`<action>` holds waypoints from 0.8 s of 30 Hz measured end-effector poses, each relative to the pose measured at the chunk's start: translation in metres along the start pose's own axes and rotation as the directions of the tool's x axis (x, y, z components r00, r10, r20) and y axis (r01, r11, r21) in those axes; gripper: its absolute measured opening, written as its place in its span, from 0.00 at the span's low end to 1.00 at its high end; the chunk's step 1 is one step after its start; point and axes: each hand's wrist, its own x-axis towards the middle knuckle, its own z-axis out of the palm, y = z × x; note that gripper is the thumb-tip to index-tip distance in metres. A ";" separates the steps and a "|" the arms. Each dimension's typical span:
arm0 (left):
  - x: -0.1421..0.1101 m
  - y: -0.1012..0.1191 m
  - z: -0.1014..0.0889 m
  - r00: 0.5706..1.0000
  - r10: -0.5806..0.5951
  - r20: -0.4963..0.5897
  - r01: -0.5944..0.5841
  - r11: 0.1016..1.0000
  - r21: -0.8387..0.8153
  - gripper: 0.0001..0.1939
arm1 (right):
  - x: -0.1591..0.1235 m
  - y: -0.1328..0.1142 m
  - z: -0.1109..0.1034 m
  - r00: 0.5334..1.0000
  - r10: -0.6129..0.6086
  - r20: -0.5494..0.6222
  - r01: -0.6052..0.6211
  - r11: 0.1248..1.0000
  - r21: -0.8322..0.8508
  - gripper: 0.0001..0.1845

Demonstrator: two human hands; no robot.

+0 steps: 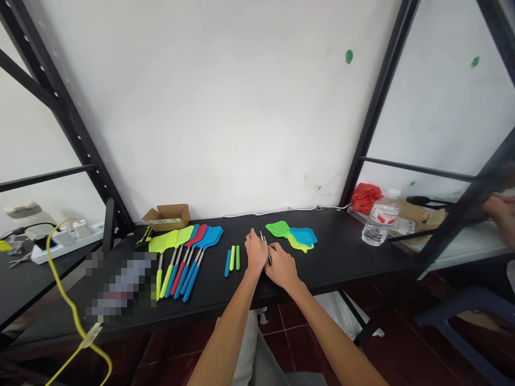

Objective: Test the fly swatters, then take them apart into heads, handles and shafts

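Observation:
My left hand (pixel 256 251) and my right hand (pixel 281 264) are close together over the black table, both closed around thin metal rods (pixel 263 239). The rod tips poke up between the hands, and a dark piece shows by the right fingers; the rest is hidden. Left of the hands lie three loose handle grips: a blue one (pixel 227 263), a yellow-green one (pixel 232 258) and a green one (pixel 237 257). Beyond my right hand are loose fly swatter heads: a green one (pixel 277 229), a blue one (pixel 304 236) and a yellow-green one (pixel 298 244).
Several whole fly swatters (pixel 187 268) lie in a row at left. Behind them sits an open cardboard box (pixel 167 216). A water bottle (pixel 381 219) and a red plastic bag (pixel 366 198) are at right. A yellow cable (pixel 66 287) hangs at far left. Another person's hand (pixel 499 208) shows far right.

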 end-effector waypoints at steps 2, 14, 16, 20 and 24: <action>-0.006 0.002 -0.004 1.000 0.019 -0.001 -0.019 1.000 -0.010 0.27 | 0.000 0.000 -0.001 1.000 -0.025 -0.005 0.025 1.000 -0.003 0.16; -0.054 -0.077 -0.160 0.959 0.272 -0.079 -0.152 0.731 0.665 0.18 | 0.004 0.004 0.012 0.980 -0.196 -0.033 0.198 0.975 0.099 0.21; -0.058 -0.092 -0.169 0.970 0.220 -0.101 -0.063 0.633 0.771 0.18 | 0.002 0.003 0.010 0.978 -0.204 -0.048 0.208 0.972 0.112 0.19; -0.057 -0.099 -0.165 0.967 0.211 -0.146 0.010 0.537 0.843 0.17 | 0.002 0.000 0.006 0.972 -0.220 -0.076 0.227 0.968 0.105 0.16; -0.048 -0.092 -0.159 0.972 0.199 -0.124 0.007 0.503 0.864 0.18 | 0.008 -0.004 0.007 0.963 -0.249 -0.097 0.259 0.960 0.103 0.16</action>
